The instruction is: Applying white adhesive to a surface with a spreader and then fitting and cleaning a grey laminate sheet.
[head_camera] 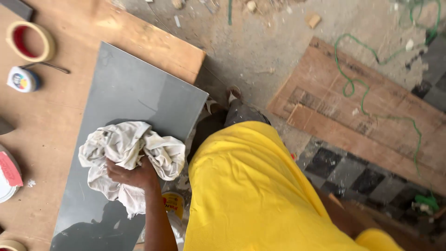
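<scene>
My left hand (127, 174) is shut on a crumpled, stained white rag (125, 148) and presses it onto a glossy grey panel (134, 88). The panel lies flat on a wooden worktable (51, 121), and its near right edge overhangs the table towards my yellow shirt (251, 186). My forearm comes up from the bottom edge, just left of my body. My right hand is not in view.
On the table to the left lie a roll of masking tape (28, 41), a small round tin (22, 79) and a white lid with a red label (7, 174). A yellow can (173, 204) stands below the panel's edge. Plywood sheets (362, 116) and a green cord (371, 83) lie on the dusty floor.
</scene>
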